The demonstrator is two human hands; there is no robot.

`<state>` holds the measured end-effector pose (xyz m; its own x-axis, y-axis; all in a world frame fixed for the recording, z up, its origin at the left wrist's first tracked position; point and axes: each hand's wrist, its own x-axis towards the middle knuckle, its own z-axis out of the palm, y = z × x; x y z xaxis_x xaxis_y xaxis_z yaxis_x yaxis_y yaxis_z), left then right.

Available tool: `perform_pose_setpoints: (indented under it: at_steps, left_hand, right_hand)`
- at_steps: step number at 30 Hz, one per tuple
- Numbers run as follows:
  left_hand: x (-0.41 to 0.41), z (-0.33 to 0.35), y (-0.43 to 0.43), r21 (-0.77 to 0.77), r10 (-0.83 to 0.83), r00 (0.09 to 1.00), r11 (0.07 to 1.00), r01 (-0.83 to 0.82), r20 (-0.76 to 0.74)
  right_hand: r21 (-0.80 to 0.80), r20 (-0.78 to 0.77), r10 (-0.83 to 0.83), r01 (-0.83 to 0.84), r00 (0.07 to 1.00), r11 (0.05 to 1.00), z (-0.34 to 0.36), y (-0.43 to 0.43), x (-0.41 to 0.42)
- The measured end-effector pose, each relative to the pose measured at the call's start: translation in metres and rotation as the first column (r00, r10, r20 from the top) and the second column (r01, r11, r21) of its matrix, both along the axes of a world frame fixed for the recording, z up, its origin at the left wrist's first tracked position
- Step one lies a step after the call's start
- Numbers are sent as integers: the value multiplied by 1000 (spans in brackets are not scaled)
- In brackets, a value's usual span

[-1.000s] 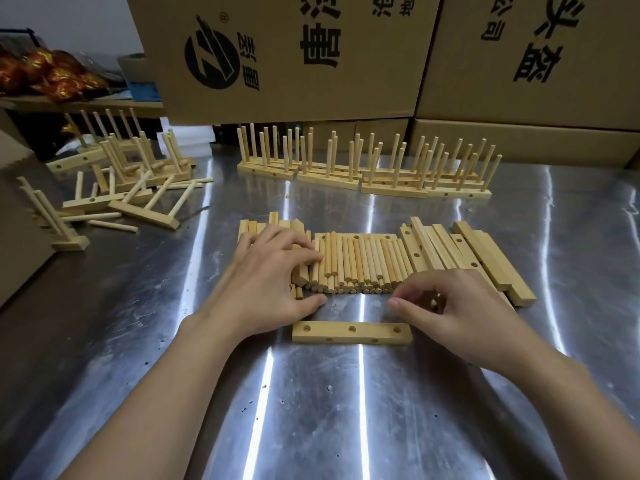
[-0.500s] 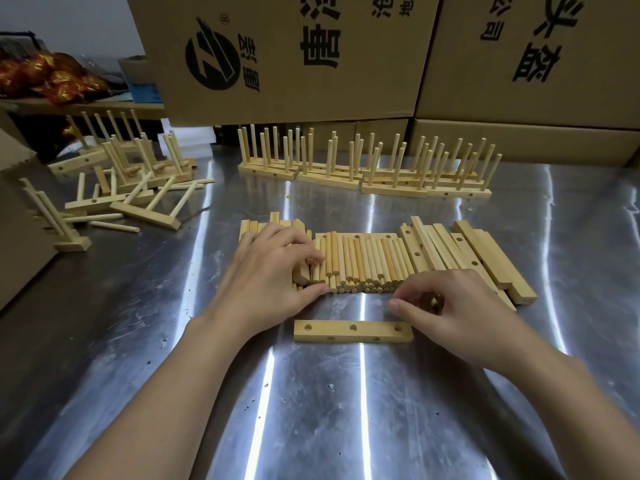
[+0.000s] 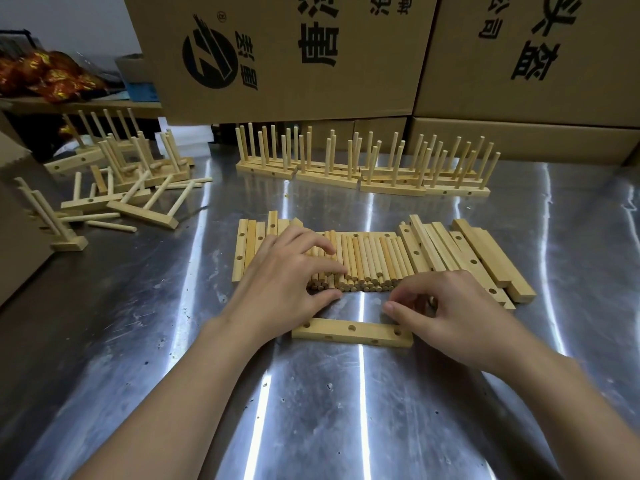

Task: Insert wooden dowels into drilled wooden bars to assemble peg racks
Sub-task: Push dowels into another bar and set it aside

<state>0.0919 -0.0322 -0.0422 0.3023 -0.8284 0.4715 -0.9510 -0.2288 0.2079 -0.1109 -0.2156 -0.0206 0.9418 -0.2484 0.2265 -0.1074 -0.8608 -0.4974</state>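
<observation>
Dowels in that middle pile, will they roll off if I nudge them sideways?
Probably they roll easily: the dowels are round, smooth sticks on a shiny metal table. Sideways they likely stop soon, since flat bars flank the pile on both sides. They look thin and light, so probably easy to lift.

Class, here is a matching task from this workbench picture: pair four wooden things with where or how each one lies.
Column one
1. single drilled bar
2. loose dowels
3. back row of racks
4. left heap of racks

Column two
A. standing upright in front of the cardboard boxes
B. flat on the table nearest the person, holes empty
C. tipped over in a jumble
D. lying side by side, partly under the left hand

Pairs: 1-B, 2-D, 3-A, 4-C
</observation>
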Motion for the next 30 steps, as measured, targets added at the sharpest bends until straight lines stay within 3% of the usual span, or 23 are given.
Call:
perform_pose_setpoints:
  at_steps: [4, 7, 9, 11, 13, 15, 16, 19, 24, 30]
  left_hand:
    - [-4, 4, 0, -109, -44, 999, 993, 46, 26]
    - [-14, 15, -1, -341, -78, 996, 936, 91, 52]
    - [-24, 25, -1, -546, -98, 987, 838, 11, -130]
    - [-32, 34, 0, -633, -204, 854, 754, -176, -479]
    - [-37, 40, -1, -598, -313, 609, 724, -344, -729]
    - [-37, 40, -2, -521, -371, 383, 732, -440, -846]
    - [-36, 39, -3, -495, -387, 312, 737, -460, -868]
    - [-31, 33, -6, -468, -429, 194, 751, -466, -882]
    - [-31, 26, -10, -462, -427, 180, 789, -404, -886]
    - [-36, 24, -11, -456, -416, 188, 822, -341, -890]
  right_hand:
    - [5, 4, 3, -3, 1000, 1000, 1, 1, 1]
    - [-12, 18, -12, 12, 1000, 1000, 1, 1, 1]
    - [-1, 74, -50, 50, 996, 999, 2, 2, 1]
    - [59, 157, -100, 92, 982, 994, 2, 4, 1]
    - [154, 233, -131, 97, 964, 983, 4, 8, 3]
    - [269, 278, -131, 53, 952, 962, 5, 14, 5]
    - [318, 290, -126, 28, 949, 948, 5, 17, 6]
    - [379, 355, -128, -17, 926, 925, 7, 24, 6]
    - [426, 466, -203, -17, 861, 904, 8, 31, 7]
    - [374, 505, -216, 13, 836, 927, 10, 32, 7]
